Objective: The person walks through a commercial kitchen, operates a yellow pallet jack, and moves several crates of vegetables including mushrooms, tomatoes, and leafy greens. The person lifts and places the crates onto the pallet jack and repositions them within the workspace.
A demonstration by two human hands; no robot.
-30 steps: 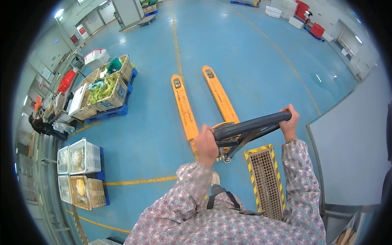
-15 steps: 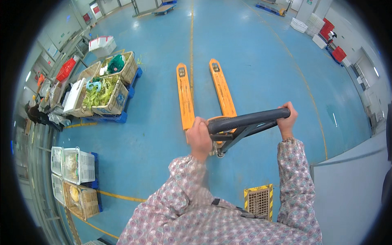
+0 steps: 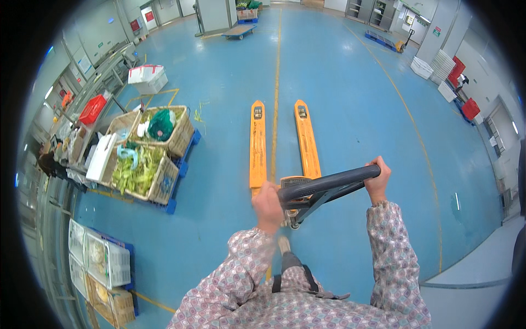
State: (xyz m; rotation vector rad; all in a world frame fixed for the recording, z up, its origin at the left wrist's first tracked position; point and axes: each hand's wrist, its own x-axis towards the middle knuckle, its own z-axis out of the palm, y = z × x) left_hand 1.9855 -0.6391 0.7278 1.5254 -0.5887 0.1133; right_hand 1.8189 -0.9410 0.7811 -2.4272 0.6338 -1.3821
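Both my hands grip the black loop handle (image 3: 329,183) of an orange pallet jack. My left hand (image 3: 268,207) is wrapped round the handle's left end, and my right hand (image 3: 377,181) is closed round its right end. Ahead of me the two orange forks, the left fork (image 3: 257,151) and the right fork (image 3: 308,143), point away low over the blue floor with nothing on them. A small wheel (image 3: 296,224) shows beneath the handle shaft. My shoe (image 3: 283,244) is stepping forward just behind the jack.
On the left, a blue pallet (image 3: 189,151) bears crates of green leaves (image 3: 137,171). Nearer, white crates (image 3: 112,260) stand on another pallet. A white foam box (image 3: 148,80) lies beyond. Far off are a flat cart (image 3: 239,31) and a blue pallet (image 3: 382,40). A person (image 3: 52,163) is at the left.
I have walked forward with the pallet jack. The left-hand crates sit lower in view, the yellow-edged floor grate has gone out of sight, and my shoe has appeared. Both hands keep their grip.
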